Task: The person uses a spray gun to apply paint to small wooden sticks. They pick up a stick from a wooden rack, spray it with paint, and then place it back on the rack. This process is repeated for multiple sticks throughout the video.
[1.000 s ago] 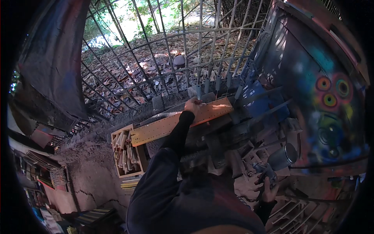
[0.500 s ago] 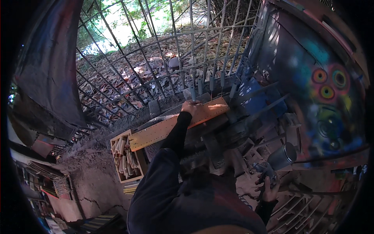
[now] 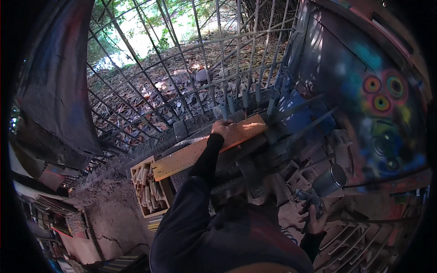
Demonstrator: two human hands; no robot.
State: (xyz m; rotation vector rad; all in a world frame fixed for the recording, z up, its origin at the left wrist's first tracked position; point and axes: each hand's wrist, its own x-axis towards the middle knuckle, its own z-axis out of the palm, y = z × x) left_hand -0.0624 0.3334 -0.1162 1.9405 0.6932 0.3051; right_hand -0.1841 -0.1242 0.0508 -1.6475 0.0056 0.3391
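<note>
Gripping a spray gun (image 3: 314,199), the right hand (image 3: 317,221) sits low; the left hand (image 3: 221,129) bunches at a grey tube's (image 3: 224,111) foot, its hold unclear, over the orange board (image 3: 182,159) beside the crate (image 3: 157,213).

Orange board (image 3: 182,158) with dark dots

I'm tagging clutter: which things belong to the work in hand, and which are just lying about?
In the work:
spray gun, in the right hand
grey cylinder, apparently held by the left hand
other grey cylinders
perforated orange board

Apparently just lying about:
wooden box of pale sticks
yellow strips
</note>
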